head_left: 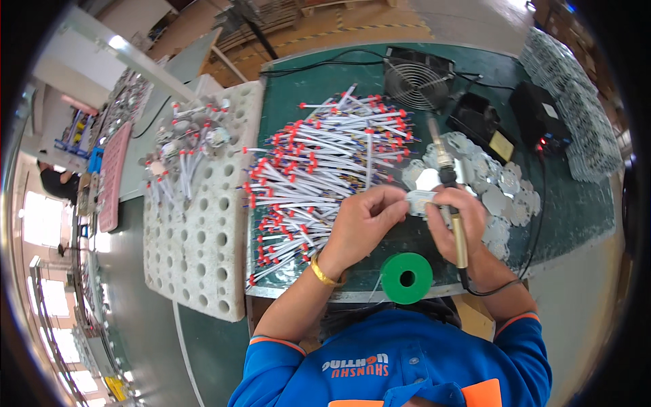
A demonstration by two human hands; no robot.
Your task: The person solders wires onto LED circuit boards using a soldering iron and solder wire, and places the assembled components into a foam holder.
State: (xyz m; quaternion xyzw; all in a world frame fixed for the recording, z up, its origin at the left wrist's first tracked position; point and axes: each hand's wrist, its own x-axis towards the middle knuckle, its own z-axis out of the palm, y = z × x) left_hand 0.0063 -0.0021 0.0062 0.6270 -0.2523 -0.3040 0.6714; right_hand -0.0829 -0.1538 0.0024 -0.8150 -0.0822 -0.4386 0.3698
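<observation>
Between my two hands is a small, pale disc-like circuit plate point(420, 201). My left hand point(363, 220) is closed in a pinch on its left edge. My right hand point(464, 216) grips a soldering iron point(460, 245), its tip end pointing away from me, and its fingers also touch the plate's right edge. Beyond and right of my right hand lies a spread of similar silvery plates point(503, 183). To the left of my hands is a large heap of white wire leads point(319, 173) with red connectors. A green solder spool point(426, 278) sits at the near table edge.
A fan point(417, 83) stands at the back, beside a black open box point(472, 117) and a black power unit point(539, 115). Stacked clear trays point(573, 108) rise at far right. A white foam board point(190, 261) with holes holds wired assemblies at left. The iron's cord point(541, 210) crosses the right side.
</observation>
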